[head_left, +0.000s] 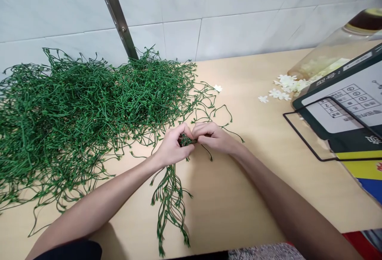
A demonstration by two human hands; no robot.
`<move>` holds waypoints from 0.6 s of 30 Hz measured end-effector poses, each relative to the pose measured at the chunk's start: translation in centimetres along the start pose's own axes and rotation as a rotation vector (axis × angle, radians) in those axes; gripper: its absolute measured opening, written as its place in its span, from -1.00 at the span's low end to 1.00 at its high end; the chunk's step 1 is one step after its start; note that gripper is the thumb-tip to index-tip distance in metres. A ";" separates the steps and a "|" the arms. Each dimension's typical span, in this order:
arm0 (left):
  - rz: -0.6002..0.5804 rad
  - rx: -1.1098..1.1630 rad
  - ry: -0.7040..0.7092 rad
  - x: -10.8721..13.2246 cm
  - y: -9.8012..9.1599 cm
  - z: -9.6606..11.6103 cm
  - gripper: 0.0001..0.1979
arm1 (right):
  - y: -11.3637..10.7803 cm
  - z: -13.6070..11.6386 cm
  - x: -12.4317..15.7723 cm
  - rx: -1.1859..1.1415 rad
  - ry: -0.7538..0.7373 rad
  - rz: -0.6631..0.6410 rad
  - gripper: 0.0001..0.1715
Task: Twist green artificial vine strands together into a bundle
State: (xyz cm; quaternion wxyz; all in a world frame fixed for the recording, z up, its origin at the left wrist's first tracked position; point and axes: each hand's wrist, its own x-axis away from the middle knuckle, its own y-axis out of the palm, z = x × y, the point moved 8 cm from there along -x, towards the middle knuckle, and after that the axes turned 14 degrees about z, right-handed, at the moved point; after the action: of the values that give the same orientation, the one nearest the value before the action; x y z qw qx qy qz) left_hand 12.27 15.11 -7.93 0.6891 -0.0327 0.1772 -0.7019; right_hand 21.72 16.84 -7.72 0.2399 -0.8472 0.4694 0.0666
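Observation:
My left hand (172,148) is closed around a bunch of green plastic stems (170,200) that hangs down from the fist toward the table's near edge. My right hand (212,136) meets it from the right, fingers pinched on the top of the same bunch, where a thin stem (206,151) trails out below. Both hands rest over the wooden table (253,180), just in front of a big heap of tangled green stems (74,108).
Small white plastic flowers (282,88) lie scattered at the right, spilling from a tipped clear jar (331,59). One stray flower (217,88) sits by the heap. A printed box with a black wire frame (343,112) lies at the right edge. A tiled wall and a metal bar (116,13) stand behind.

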 end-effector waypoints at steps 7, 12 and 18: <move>0.005 0.091 -0.134 -0.2 0.0 -1.3 -0.85 | -0.2 0.3 0.0 0.000 -0.016 0.088 -0.76; 0.046 0.142 -0.211 -0.3 -0.2 -2.0 -0.81 | -0.8 1.1 0.0 -0.045 0.029 0.097 -0.78; 0.029 0.076 -0.161 -0.2 -0.2 -1.8 -0.81 | -1.3 1.6 0.2 -0.119 0.197 0.066 -0.73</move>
State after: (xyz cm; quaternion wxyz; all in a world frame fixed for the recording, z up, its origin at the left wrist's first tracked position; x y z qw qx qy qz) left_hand 11.57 15.71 -9.48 0.7120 -0.0602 0.0951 -0.6931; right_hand 23.11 18.09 -8.75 0.1398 -0.8464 0.5135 0.0186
